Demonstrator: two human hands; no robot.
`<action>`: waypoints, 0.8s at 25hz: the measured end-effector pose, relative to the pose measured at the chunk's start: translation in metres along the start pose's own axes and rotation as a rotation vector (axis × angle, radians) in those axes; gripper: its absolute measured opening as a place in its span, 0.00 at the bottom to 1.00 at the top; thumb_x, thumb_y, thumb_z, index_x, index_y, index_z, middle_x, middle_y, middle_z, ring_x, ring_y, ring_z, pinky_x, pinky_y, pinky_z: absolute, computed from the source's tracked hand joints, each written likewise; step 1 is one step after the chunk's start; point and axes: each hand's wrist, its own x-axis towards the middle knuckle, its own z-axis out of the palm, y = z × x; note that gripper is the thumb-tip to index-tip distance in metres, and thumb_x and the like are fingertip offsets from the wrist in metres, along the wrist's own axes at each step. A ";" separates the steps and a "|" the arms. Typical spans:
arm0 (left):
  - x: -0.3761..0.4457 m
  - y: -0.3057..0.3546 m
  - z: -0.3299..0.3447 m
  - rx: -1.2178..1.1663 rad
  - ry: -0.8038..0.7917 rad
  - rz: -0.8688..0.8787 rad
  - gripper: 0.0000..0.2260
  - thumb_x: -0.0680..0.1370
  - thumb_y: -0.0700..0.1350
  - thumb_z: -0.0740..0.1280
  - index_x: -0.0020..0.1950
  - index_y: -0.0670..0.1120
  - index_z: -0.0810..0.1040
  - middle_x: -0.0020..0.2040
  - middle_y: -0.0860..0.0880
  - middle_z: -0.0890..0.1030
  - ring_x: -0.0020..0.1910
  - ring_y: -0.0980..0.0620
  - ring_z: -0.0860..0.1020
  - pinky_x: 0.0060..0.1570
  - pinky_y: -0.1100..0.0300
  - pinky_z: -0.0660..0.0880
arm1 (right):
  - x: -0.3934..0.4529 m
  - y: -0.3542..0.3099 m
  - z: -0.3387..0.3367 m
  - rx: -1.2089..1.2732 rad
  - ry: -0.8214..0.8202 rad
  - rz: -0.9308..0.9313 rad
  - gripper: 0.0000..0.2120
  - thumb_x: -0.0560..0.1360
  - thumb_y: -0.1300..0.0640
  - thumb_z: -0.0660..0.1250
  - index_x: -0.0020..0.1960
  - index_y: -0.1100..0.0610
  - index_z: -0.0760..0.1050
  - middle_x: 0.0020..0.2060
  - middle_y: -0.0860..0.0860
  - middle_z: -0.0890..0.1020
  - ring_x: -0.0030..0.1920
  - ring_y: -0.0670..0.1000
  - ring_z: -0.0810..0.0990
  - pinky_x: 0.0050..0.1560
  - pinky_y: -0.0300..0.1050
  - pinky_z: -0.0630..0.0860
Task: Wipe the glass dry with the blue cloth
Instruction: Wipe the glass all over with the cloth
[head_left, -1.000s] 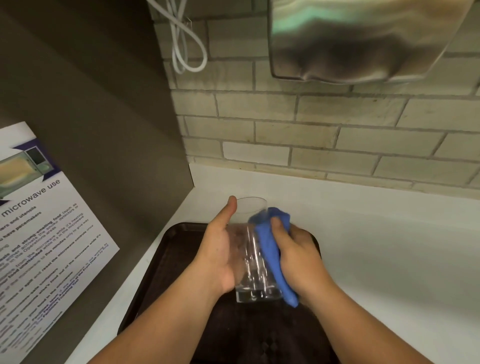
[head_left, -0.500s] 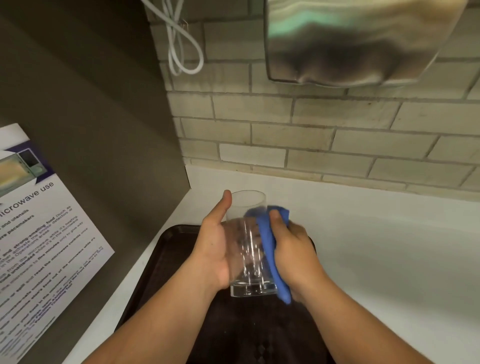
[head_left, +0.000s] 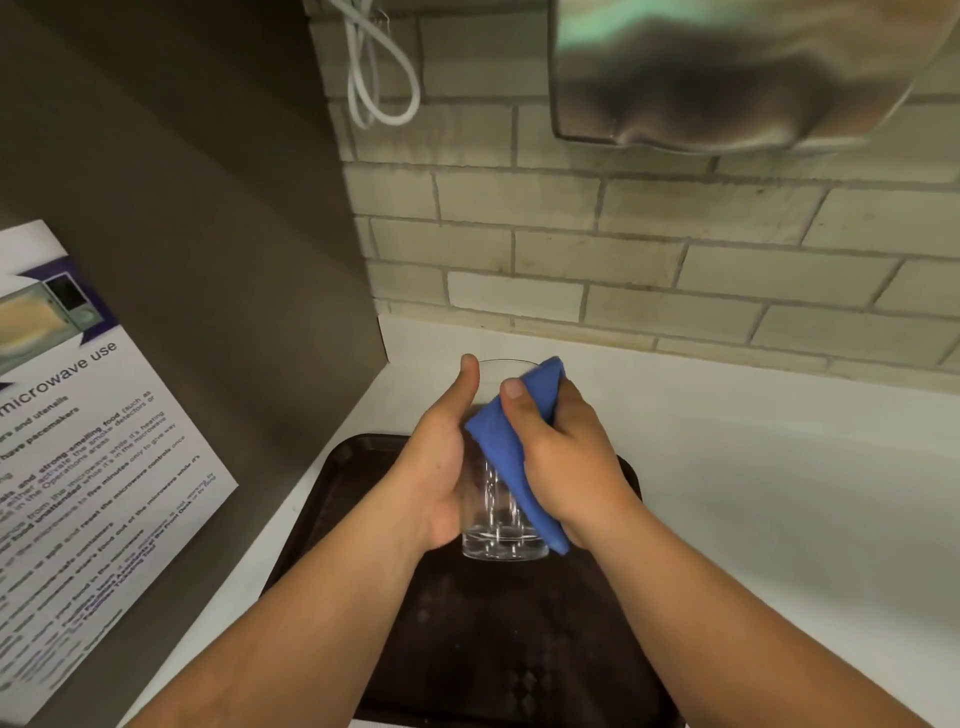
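A clear drinking glass (head_left: 498, 530) is held upright above a dark tray, its thick base showing below my hands. My left hand (head_left: 441, 462) wraps its left side, thumb up along the rim. My right hand (head_left: 566, 462) presses a folded blue cloth (head_left: 506, 452) against the front and right side of the glass. The cloth runs from the rim down to the base. Most of the glass wall is hidden by hands and cloth.
The dark brown tray (head_left: 374, 467) lies on a white counter (head_left: 779, 493). A grey panel with a microwave notice (head_left: 88, 467) stands at the left. Behind is a brick wall (head_left: 623, 260), with a steel dispenser (head_left: 727, 73) and a looped white cable (head_left: 379, 67) above.
My right hand has slid the blue cloth leftwards across the front of the glass, covering more of it. The glass has stayed in my left hand at about the same height.
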 end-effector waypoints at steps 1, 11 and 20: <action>-0.001 -0.002 0.000 -0.012 0.005 0.016 0.37 0.68 0.71 0.69 0.65 0.44 0.84 0.61 0.38 0.87 0.60 0.39 0.85 0.62 0.43 0.80 | 0.001 0.002 0.001 -0.002 -0.009 -0.017 0.12 0.75 0.33 0.61 0.49 0.39 0.72 0.41 0.43 0.85 0.42 0.33 0.83 0.45 0.38 0.76; 0.000 0.000 -0.002 -0.109 0.154 -0.064 0.37 0.71 0.73 0.68 0.53 0.38 0.82 0.44 0.39 0.86 0.41 0.40 0.85 0.47 0.47 0.85 | -0.044 0.013 -0.006 -0.025 -0.203 0.091 0.21 0.78 0.36 0.60 0.62 0.49 0.76 0.51 0.49 0.86 0.51 0.45 0.86 0.55 0.45 0.81; -0.005 -0.003 -0.003 -0.133 -0.057 -0.038 0.39 0.70 0.70 0.70 0.65 0.39 0.83 0.54 0.36 0.86 0.51 0.36 0.85 0.56 0.41 0.80 | 0.005 -0.011 -0.009 0.090 0.046 0.078 0.17 0.82 0.38 0.54 0.50 0.44 0.79 0.45 0.51 0.87 0.47 0.49 0.86 0.55 0.51 0.81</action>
